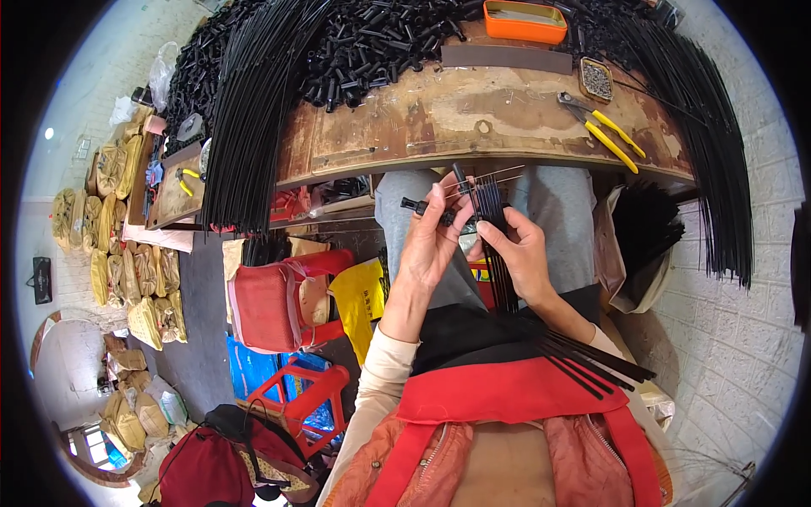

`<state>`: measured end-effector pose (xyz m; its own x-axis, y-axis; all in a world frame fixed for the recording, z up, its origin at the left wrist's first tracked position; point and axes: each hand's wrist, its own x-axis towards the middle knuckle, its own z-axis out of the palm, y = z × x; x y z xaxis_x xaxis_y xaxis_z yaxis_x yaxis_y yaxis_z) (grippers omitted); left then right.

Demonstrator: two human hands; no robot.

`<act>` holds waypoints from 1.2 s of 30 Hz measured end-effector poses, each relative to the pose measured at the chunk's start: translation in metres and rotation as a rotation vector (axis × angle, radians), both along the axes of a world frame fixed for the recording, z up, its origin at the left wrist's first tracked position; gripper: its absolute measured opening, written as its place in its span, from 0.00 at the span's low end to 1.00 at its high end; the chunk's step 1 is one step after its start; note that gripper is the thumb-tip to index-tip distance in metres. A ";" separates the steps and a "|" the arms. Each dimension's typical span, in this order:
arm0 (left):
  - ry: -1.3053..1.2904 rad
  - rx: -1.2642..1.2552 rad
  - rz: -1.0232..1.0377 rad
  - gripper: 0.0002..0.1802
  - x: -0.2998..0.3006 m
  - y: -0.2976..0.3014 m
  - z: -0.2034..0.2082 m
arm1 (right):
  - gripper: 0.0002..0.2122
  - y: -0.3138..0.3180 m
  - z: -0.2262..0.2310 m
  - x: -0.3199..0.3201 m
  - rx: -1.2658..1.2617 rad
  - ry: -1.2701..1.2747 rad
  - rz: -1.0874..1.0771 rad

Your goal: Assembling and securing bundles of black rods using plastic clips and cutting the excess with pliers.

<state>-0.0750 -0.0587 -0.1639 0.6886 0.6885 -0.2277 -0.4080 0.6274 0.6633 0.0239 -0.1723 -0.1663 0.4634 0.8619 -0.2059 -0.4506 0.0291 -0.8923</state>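
Above my lap, my right hand (521,255) is closed around a bundle of thin black rods (497,283), its thumb pressed along them. The rods resemble umbrella ribs and stand nearly upright, fanned side by side at the top. My left hand (435,235) is closed close beside them, its fingers around a short black plastic tube (413,204) with a stepped end. Another black tubular piece (461,176) sticks up between my fingers and the rod tops. A few thin bare wires cross there. Just how the pieces join is hidden by my fingers.
The wooden workbench (397,135) ahead carries heaped black tubes (372,63), long black rods (258,118) hanging over its edge, yellow-handled pliers (612,139), an orange tray (525,35) and a box of small metal parts (596,80). A red stool (312,393) stands at left.
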 end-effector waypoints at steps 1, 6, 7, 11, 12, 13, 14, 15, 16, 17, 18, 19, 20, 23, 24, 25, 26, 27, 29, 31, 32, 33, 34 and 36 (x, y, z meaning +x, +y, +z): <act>-0.002 0.020 -0.010 0.29 0.000 0.002 0.000 | 0.07 0.001 0.000 0.000 0.019 -0.005 -0.003; -0.029 -0.040 -0.016 0.27 0.000 0.002 0.002 | 0.09 0.001 0.002 -0.001 0.025 -0.023 -0.029; -0.035 -0.085 0.016 0.25 -0.001 0.001 0.005 | 0.09 0.002 0.002 -0.001 0.019 -0.021 -0.032; 0.074 0.118 0.032 0.21 0.001 -0.001 0.010 | 0.09 0.001 0.005 -0.002 -0.028 -0.038 -0.006; 0.063 0.067 0.035 0.20 0.002 0.000 0.011 | 0.09 -0.001 0.005 -0.001 -0.057 -0.096 0.009; 0.050 0.016 0.034 0.20 0.002 0.001 0.012 | 0.10 -0.002 0.005 0.001 -0.084 -0.154 0.019; 0.050 0.018 0.033 0.20 0.002 0.001 0.014 | 0.10 -0.001 0.007 0.003 -0.083 -0.154 0.018; 0.062 0.051 0.023 0.19 0.000 0.002 0.015 | 0.10 -0.001 0.011 0.005 -0.048 -0.127 0.019; 0.070 0.084 0.012 0.19 0.001 0.002 0.017 | 0.09 0.000 0.013 0.007 -0.014 -0.102 0.019; 0.065 0.086 0.009 0.19 0.001 0.001 0.020 | 0.09 0.000 0.014 0.008 -0.012 -0.107 0.016; 0.078 0.099 0.020 0.19 0.001 -0.002 0.023 | 0.09 0.001 0.015 0.009 0.005 -0.126 0.005; 0.093 0.114 0.035 0.19 0.000 -0.003 0.025 | 0.09 0.003 0.016 0.009 0.024 -0.145 -0.002; 0.112 0.140 0.060 0.19 0.000 -0.006 0.025 | 0.09 0.003 0.017 0.009 0.027 -0.148 -0.002; 0.139 0.161 0.065 0.18 -0.002 -0.010 0.024 | 0.09 0.000 0.017 0.005 -0.003 -0.134 -0.011; 0.140 0.160 0.065 0.18 -0.002 -0.009 0.023 | 0.09 0.000 0.016 0.004 0.008 -0.123 -0.011; 0.127 0.141 0.058 0.18 -0.002 -0.008 0.022 | 0.09 0.000 0.016 0.004 0.019 -0.111 -0.009; 0.116 0.122 0.051 0.18 -0.002 -0.007 0.022 | 0.09 0.000 0.016 0.004 0.016 -0.110 -0.008; 0.119 0.119 0.052 0.18 -0.002 -0.008 0.021 | 0.09 0.000 0.017 0.004 0.006 -0.108 0.005; 0.089 0.123 0.043 0.20 -0.001 -0.007 0.021 | 0.09 0.001 0.020 0.007 -0.002 -0.107 0.018; 0.050 0.078 0.045 0.20 0.002 -0.009 0.016 | 0.09 0.002 0.023 0.010 -0.001 -0.119 0.060; 0.008 0.034 0.045 0.21 0.004 -0.009 0.015 | 0.09 0.003 0.023 0.012 -0.002 -0.124 0.058; 0.003 0.033 0.043 0.21 0.004 -0.009 0.013 | 0.09 0.003 0.022 0.013 -0.007 -0.111 0.076; -0.025 -0.005 0.008 0.21 0.002 -0.010 0.014 | 0.09 0.003 0.021 0.014 -0.012 -0.088 0.098; -0.051 -0.044 -0.025 0.22 0.001 -0.009 0.013 | 0.09 0.005 0.020 0.018 -0.010 -0.060 0.120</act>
